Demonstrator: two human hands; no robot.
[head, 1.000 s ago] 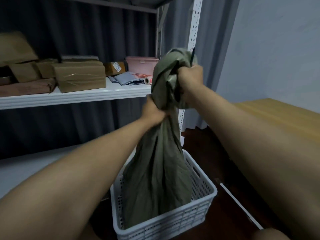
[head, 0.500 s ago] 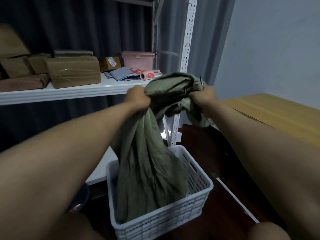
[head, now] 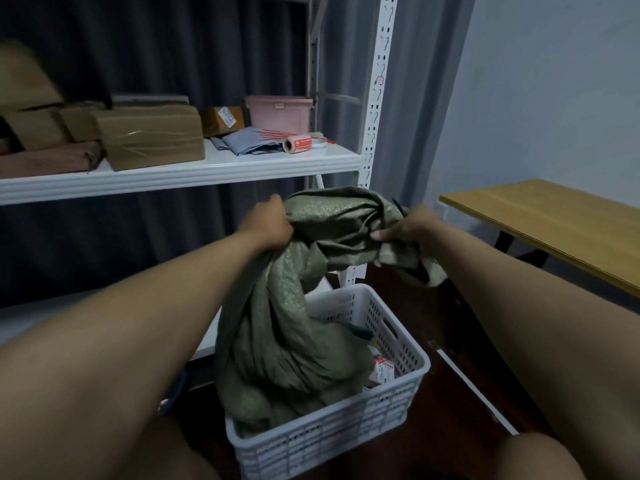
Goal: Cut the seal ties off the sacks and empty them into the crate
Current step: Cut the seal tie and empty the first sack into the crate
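Note:
An olive-green woven sack (head: 287, 327) hangs upside down over the white perforated crate (head: 349, 431), its lower part slumped inside. My left hand (head: 268, 225) grips the bunched top of the sack on the left. My right hand (head: 407, 226) grips the other bunch on the right, where a thin dark tie (head: 398, 206) sticks up beside the fingers. A small parcel with a red-and-white label (head: 382, 370) shows in the crate to the right of the sack. Most of the crate's inside is hidden by the cloth.
A white metal shelf (head: 207, 168) behind holds brown parcels (head: 149, 140), a pink box (head: 278, 114), grey mailers and a label roll (head: 298, 145). Its upright post (head: 375, 98) stands just behind the sack. A wooden table (head: 554, 226) is at the right. My knees flank the crate on the dark floor.
Both hands have come down with the sack, from above shelf height to below it, and spread apart. The sack has sagged into the crate and a labelled parcel now shows beside it.

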